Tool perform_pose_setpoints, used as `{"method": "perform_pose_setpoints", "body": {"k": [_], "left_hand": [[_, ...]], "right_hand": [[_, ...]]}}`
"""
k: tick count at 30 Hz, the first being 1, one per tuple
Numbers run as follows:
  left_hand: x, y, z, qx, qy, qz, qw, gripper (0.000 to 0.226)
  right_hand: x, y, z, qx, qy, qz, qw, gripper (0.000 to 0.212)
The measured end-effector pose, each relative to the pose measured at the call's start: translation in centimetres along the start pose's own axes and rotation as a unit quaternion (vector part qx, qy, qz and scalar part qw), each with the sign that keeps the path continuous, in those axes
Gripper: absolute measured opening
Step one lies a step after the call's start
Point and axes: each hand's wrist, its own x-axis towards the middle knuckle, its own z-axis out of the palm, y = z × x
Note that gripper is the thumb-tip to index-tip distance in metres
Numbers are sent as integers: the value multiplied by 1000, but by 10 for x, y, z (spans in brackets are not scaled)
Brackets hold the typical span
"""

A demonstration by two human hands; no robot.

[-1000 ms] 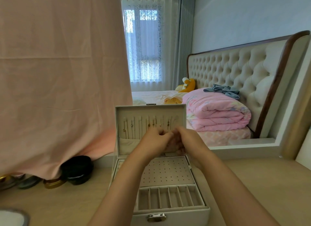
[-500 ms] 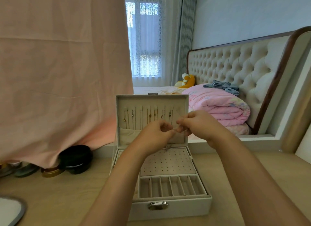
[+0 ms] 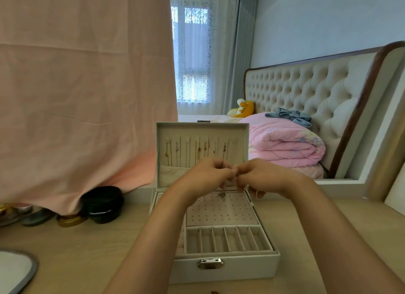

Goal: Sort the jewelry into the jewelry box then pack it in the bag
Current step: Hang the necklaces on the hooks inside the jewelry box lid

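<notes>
A white jewelry box (image 3: 225, 269) stands open on the wooden table, its lid (image 3: 201, 131) upright. Several thin necklaces (image 3: 199, 150) hang in a row inside the lid. The tray below has a dotted earring pad and slotted ring rows. My left hand (image 3: 206, 173) and my right hand (image 3: 260, 175) meet fingertip to fingertip in front of the lid's lower pocket. Together they pinch a fine necklace, whose small pendant (image 3: 223, 195) dangles over the pad. The chain between the fingers is mostly hidden.
A pink cloth (image 3: 83, 85) hangs at the left, over a black pouch (image 3: 103, 204) and a gold tin (image 3: 71, 220). A grey-rimmed white object (image 3: 15, 269) lies at the lower left. Behind the table is a bed with a folded pink quilt (image 3: 285, 140).
Both hands stayed joined on the necklace and dropped slightly, from in front of the hanging chains to the lid's lower pocket. The view has shifted a little.
</notes>
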Motion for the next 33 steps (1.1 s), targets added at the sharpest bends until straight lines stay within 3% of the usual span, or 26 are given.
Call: {"method": "perform_pose_setpoints", "body": {"k": [3, 9, 12, 14, 18, 26, 30, 33], "left_hand": [[-1, 3, -3, -8, -10, 4, 1000, 15], [-1, 3, -5, 19, 17, 11, 1000, 21], [7, -10, -3, 133, 89, 47, 986, 35], [10, -18, 0, 254, 129, 64, 957, 45], [12, -25, 4, 353, 142, 96, 920, 48], [15, -27, 19, 472, 128, 85, 868, 47], [17, -26, 19, 471, 137, 91, 867, 40], [19, -26, 20, 451, 133, 87, 878, 38]], "right_hand": [[1, -2, 13, 42, -47, -34, 997, 8], [6, 1, 10, 29, -22, -32, 999, 15], [5, 0, 1, 14, 53, -44, 998, 22], [7, -1, -3, 23, 134, -66, 988, 27], [14, 2, -5, 54, 257, -111, 958, 24], [33, 16, 4, 56, 317, -146, 935, 15], [38, 19, 9, 6, 321, -134, 938, 17], [38, 18, 10, -150, 320, -119, 928, 18]]}}
